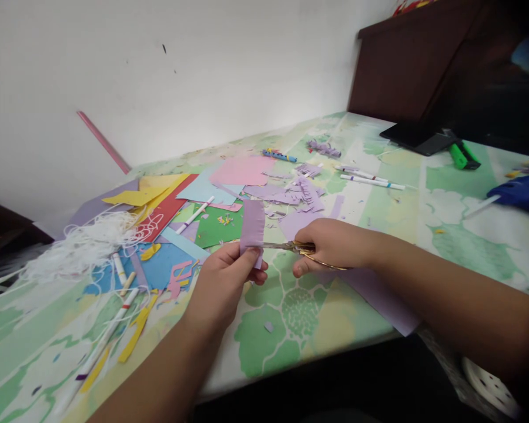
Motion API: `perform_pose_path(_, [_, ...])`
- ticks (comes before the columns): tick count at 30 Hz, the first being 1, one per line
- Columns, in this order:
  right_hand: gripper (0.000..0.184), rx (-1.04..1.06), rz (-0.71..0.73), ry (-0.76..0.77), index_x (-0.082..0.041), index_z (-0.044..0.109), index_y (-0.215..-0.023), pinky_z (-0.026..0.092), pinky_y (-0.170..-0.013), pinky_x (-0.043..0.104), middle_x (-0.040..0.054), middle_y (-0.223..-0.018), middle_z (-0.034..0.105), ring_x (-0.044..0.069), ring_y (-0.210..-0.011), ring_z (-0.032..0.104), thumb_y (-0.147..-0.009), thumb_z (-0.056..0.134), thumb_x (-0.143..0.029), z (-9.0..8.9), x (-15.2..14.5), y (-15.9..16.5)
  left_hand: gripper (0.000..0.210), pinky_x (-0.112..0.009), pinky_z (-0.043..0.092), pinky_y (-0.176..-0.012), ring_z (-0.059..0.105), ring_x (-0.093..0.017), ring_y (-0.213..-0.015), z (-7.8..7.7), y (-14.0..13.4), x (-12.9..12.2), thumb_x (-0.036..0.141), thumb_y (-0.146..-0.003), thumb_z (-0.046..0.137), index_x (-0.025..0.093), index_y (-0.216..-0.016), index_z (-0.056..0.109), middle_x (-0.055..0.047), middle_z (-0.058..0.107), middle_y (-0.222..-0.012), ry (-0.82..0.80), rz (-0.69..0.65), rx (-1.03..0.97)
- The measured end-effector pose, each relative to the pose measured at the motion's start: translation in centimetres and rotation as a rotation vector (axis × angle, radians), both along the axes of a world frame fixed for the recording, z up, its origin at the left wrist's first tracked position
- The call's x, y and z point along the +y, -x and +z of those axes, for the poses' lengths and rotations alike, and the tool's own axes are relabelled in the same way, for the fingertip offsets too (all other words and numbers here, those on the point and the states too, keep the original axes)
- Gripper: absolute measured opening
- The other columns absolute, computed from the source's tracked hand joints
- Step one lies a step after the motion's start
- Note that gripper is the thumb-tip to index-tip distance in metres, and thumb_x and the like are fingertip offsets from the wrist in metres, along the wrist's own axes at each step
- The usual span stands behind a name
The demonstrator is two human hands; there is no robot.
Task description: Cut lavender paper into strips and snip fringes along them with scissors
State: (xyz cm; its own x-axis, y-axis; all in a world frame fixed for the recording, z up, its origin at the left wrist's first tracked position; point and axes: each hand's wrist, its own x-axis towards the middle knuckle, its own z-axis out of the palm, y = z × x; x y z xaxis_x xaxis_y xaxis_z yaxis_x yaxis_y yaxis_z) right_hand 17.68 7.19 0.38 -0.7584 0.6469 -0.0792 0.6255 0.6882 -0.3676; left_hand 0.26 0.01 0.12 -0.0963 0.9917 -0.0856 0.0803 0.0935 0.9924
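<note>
My left hand (pixel 231 273) pinches the lower end of a purple paper strip (pixel 252 220) between thumb and fingers, holding it upright above the table. Short slits run along the strip's right edge. My right hand (pixel 328 244) grips gold-handled scissors (pixel 306 248), their blades pointing left and meeting the strip's right edge just above my left thumb. How far apart the blades are cannot be made out. Fringed purple paper pieces (pixel 308 194) lie on the table beyond my hands. A larger purple sheet (pixel 385 299) lies under my right forearm.
A tangle of white string (pixel 83 247) covers coloured paper at left. Markers (pixel 372 181) lie at the back, near a rolled purple fringe (pixel 324 148) and a blue roll (pixel 280 155). A green highlighter (pixel 464 155) is at right. The table's front edge (pixel 300 367) is close to me.
</note>
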Motion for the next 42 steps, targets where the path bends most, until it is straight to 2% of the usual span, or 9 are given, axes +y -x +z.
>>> perform_pose_path(11, [0.055,0.000,-0.023,0.084,-0.016,0.049,-0.057,0.021,-0.040,0.020,-0.0019,-0.047,0.043,0.008,-0.043,0.034,-0.053,0.036,-0.069,0.03,-0.27,0.39,0.016,-0.021,0.039,-0.048,0.048,-0.007,-0.046,0.11,-0.03,-0.16,0.028,-0.067,0.048,0.014,-0.060,0.053,0.002,0.051,-0.053,-0.028,0.015,0.092])
perform_pose_path(20, [0.056,-0.028,-0.043,0.029,-0.016,0.050,-0.054,0.020,-0.041,0.021,-0.0016,-0.045,0.042,0.008,-0.043,0.032,-0.051,0.036,-0.070,0.05,-0.12,0.29,0.017,-0.020,0.039,-0.048,0.049,-0.007,-0.046,0.06,-0.07,-0.23,0.028,-0.067,0.048,0.015,-0.058,0.053,0.002,0.051,-0.052,-0.040,0.029,0.125])
perform_pose_path(31, [0.054,-0.040,-0.055,-0.019,-0.017,0.050,-0.053,0.019,-0.041,0.021,-0.0017,-0.045,0.042,0.008,-0.042,0.033,-0.052,0.036,-0.069,0.22,0.01,0.33,0.014,-0.022,0.041,-0.047,0.049,-0.008,-0.045,0.08,-0.24,-0.23,0.027,-0.065,0.050,0.014,-0.061,0.054,0.002,0.053,-0.054,0.007,0.026,-0.022])
perform_pose_path(42, [0.053,-0.020,-0.015,0.061,-0.017,0.050,-0.058,0.021,-0.040,0.020,-0.0013,-0.050,0.045,0.008,-0.044,0.035,-0.058,0.032,-0.067,0.23,-0.29,-0.11,0.012,-0.021,0.043,-0.049,0.052,-0.007,-0.047,-0.09,-0.19,-0.15,0.025,-0.065,0.052,0.014,-0.063,0.055,0.002,0.057,-0.055,0.041,0.033,-0.056])
